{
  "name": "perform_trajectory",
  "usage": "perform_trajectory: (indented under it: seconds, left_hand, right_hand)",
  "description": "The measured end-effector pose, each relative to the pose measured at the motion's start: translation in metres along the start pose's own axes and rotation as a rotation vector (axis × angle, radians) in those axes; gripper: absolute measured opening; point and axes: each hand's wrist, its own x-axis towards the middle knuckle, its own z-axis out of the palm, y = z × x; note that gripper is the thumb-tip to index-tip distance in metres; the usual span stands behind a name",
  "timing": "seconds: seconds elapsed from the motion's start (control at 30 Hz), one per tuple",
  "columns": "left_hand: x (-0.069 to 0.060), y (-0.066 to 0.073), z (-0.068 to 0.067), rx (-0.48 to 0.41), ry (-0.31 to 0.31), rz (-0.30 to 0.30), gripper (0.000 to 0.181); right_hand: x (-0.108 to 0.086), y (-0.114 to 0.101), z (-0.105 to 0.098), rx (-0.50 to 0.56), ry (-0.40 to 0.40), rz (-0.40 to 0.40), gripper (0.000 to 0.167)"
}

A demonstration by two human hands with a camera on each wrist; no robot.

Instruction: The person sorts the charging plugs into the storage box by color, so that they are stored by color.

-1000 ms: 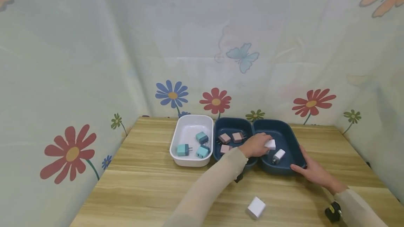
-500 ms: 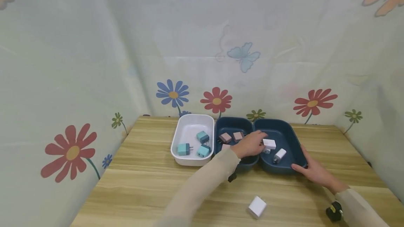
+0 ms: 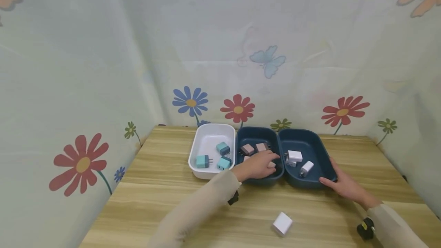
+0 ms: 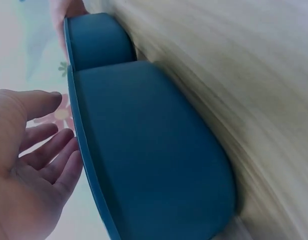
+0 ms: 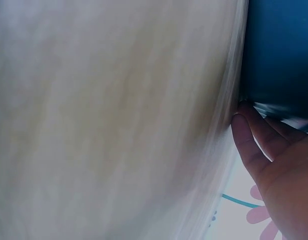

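Note:
My left hand (image 3: 258, 165) is over the middle blue bin (image 3: 260, 181), its fingers loosely spread and holding nothing; in the left wrist view the palm and thumb (image 4: 41, 105) stand by the bin's rim. Pink plug chargers (image 3: 247, 149) lie under and around it, partly hidden. My right hand (image 3: 348, 185) grips the front right corner of the right blue bin (image 3: 304, 182), thumb at the front and fingers along the side. Inside that bin are white plug chargers (image 3: 306, 168), one (image 3: 294, 156) resting on another.
A white bin (image 3: 206, 174) on the left holds teal plug chargers (image 3: 202, 161). One white plug charger (image 3: 282, 223) lies on the wooden table (image 3: 165, 198) in front of the bins. A flowered curtain (image 3: 213, 49) hangs behind and at both sides.
The left hand has let go of a white charger, which now rests on another one in the right bin, and has moved left over the middle bin. The right hand stays at its corner.

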Motion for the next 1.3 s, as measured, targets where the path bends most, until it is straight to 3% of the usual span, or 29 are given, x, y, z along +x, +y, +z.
perform_trajectory:
  seconds: [0.33, 0.53, 1.0, 1.3]
  left_hand:
    - [-0.027, 0.007, -0.004, -0.039, -0.041, 0.062, 0.046]
    - [-0.036, 0.012, 0.003, -0.029, -0.051, 0.078, 0.046]
    - [-0.057, 0.025, 0.009, -0.01, -0.069, 0.203, 0.04]
    - [-0.07, 0.04, 0.024, -0.013, -0.203, 0.287, 0.048]
  right_hand:
    - [0.002, -0.001, -0.003, 0.002, 0.002, -0.022, 0.099]
    - [0.002, 0.0, -0.003, -0.008, 0.003, -0.025, 0.1]
    - [0.001, 0.003, 0.0, -0.004, -0.008, -0.005, 0.101]
    - [0.002, 0.003, 0.001, -0.004, -0.012, -0.016, 0.1]
